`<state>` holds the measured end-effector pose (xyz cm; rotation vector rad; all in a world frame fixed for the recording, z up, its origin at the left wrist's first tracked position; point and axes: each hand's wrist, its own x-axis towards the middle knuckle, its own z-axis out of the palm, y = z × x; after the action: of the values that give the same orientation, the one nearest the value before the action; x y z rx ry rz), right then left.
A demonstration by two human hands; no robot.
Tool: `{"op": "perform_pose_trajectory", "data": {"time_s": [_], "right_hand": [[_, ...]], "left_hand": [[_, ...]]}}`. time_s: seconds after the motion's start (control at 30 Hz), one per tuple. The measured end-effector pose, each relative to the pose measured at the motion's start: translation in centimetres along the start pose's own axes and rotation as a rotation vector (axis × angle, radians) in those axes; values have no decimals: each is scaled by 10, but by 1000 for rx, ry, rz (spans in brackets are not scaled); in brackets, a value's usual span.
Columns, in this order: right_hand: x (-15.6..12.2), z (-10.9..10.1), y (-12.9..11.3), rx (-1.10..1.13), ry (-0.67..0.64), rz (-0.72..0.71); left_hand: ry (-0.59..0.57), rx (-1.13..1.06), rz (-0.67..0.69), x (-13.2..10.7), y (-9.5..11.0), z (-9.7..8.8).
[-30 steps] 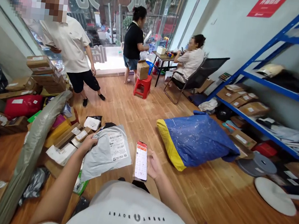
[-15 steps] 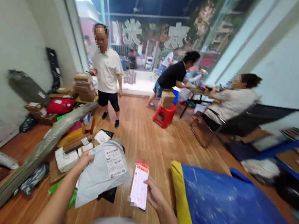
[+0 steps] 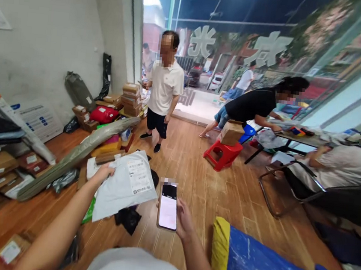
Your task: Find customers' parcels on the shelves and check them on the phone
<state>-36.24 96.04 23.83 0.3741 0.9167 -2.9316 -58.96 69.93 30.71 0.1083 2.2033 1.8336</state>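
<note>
While the wearer looks down past the front of a pale shirt (image 3: 137,268), both bare hands are out ahead at waist level, each gripping something. The left hand (image 3: 105,172) is clamped on the left edge of a pale grey mailing bag (image 3: 114,194), its fingers partly hidden; the bag hangs tilted above the floor, its printed white label (image 3: 140,177) facing up. Just beside it, apart from the bag, the right hand (image 3: 184,219) is closed around a phone (image 3: 168,213), held upright with its lit screen toward the wearer; the screen's text is too blurred to read.

At the lower right, a blue sack (image 3: 276,269) with a yellow end lies on the wooden floor (image 3: 192,170). A crumpled black bag (image 3: 128,219) shows below the mailing bag. To the left, a long olive-coloured roll (image 3: 81,159) stretches diagonally beside piled parcels, among them a red package (image 3: 103,114).

Farther off, a cardboard box (image 3: 232,132) sits on a red stool (image 3: 222,154). At right, a person in a light top (image 3: 351,166) sits in a black chair near a table (image 3: 315,142); another in a black top (image 3: 251,104) bends over it. A third, in a white polo shirt (image 3: 166,86), stands near stacked boxes (image 3: 131,99), before a large window (image 3: 231,50) bearing big white characters.
</note>
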Motion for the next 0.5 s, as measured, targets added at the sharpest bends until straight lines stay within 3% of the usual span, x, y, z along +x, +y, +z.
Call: {"op": "perform_pose_trajectory", "data": {"time_s": [0.13,0.3,0.5], "right_hand": [[-4,27,-13,-141,-52,85],[-12,80,-14,-218,-159,170],[-10,126,1,-263,-174,51]], "left_hand": [[-28,-16,-17,5,-5,-7],[-84,-16,7,9,-5,-9],[-111,27,-4,11,-7,-7]]}}
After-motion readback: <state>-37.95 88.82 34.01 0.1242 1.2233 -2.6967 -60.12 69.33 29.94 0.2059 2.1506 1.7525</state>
